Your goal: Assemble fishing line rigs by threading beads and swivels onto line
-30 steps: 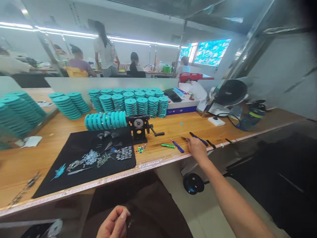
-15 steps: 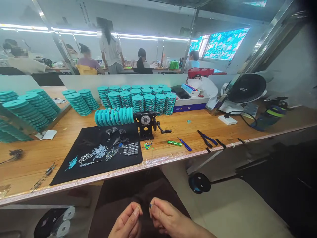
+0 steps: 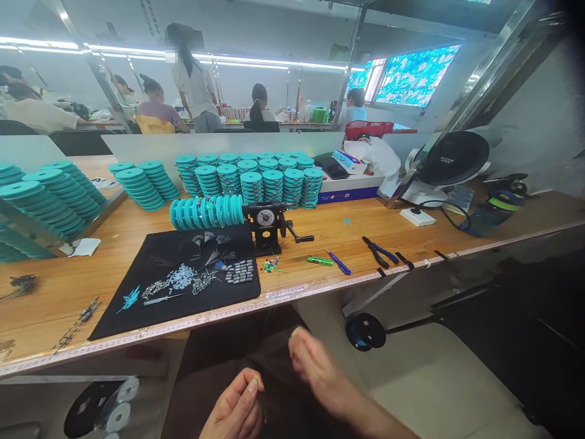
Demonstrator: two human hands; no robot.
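Note:
My left hand (image 3: pixel 235 405) hangs below the table's front edge, its fingertips pinched on something too small to make out. My right hand (image 3: pixel 315 372) is blurred by motion just to its right, with no held thing visible. A faint thread (image 3: pixel 273 308) seems to run down from the table edge towards my hands. Both hands are nearest to the front edge of the wooden workbench (image 3: pixel 292 292). Beyond it lie a black mat (image 3: pixel 114 314) with metal fittings and a small pile of coloured beads (image 3: pixel 270 265).
A hand-cranked winder (image 3: pixel 265 224) holds a row of teal spools (image 3: pixel 206 212). Stacks of teal spools (image 3: pixel 256 183) stand behind it. Blue-handled pliers (image 3: pixel 377 251) and a screwdriver (image 3: pixel 338 262) lie to the right. Co-workers (image 3: pixel 258 110) sit beyond a low partition.
My right hand has moved apart from my left, up and to the right, and is now blurred. The small blue item at its fingertips no longer shows. My left hand has shifted slightly.

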